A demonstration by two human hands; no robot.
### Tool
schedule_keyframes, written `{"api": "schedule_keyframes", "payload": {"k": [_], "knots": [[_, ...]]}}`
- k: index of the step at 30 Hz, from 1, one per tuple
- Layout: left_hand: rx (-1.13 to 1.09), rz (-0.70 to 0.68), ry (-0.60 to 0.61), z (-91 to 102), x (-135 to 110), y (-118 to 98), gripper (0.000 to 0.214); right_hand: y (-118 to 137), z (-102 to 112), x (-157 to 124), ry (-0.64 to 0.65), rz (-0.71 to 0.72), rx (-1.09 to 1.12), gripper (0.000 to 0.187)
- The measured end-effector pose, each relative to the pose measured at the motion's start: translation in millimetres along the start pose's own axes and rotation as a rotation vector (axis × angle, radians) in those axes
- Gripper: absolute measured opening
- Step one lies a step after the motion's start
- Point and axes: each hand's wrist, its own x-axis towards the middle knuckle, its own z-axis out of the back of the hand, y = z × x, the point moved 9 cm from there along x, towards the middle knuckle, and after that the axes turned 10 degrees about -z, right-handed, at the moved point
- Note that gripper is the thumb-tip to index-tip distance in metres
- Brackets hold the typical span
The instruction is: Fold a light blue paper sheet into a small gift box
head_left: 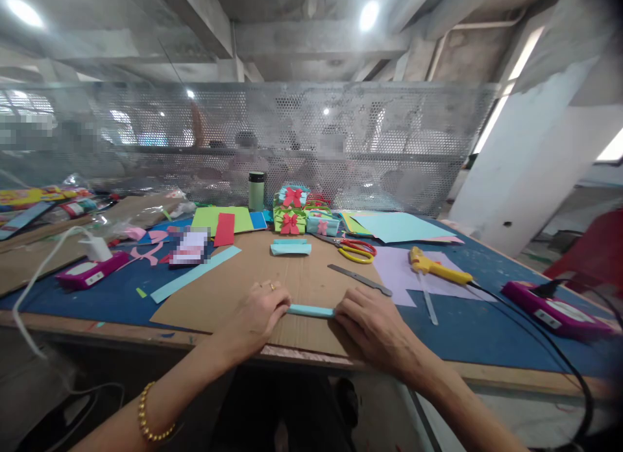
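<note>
A narrow folded strip of light-blue paper [311, 310] lies level over the cardboard sheet, near the table's front edge. My left hand [265, 309] grips its left end, fingers pressed together. On the right end, my right hand [365, 319] is closed with its fingers bent over the paper. Just beyond the hands sits a folded light-blue paper piece [291, 248]. A dark flat blade [359, 279] rests beyond my right hand. Further back are small paper baskets with bows [291, 212] in green, blue and red.
Scissors with red and yellow handles [357, 249] lie right of centre. A yellow glue gun [438, 267] rests on purple paper, its black cord trailing to a purple power strip [555, 309]. At left are a phone [191, 246], a light-blue strip [195, 275] and another power strip [92, 270]. A bottle [256, 191] stands behind.
</note>
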Motion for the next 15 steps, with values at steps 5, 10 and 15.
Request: {"api": "schedule_keyframes", "payload": {"k": [5, 10, 15], "knots": [[-0.153, 0.164, 0.081, -4.2, 4, 17, 0.016, -17, -4, 5, 0.102, -0.141, 0.145, 0.024], [-0.207, 0.247, 0.081, -8.4, 6, 31, 0.007, -34, -9, 7, 0.174, -0.336, 0.160, 0.014], [-0.215, 0.254, 0.138, -10.1, 11, 33, 0.006, -34, -10, 10, 0.193, -0.354, 0.101, 0.024]]}}
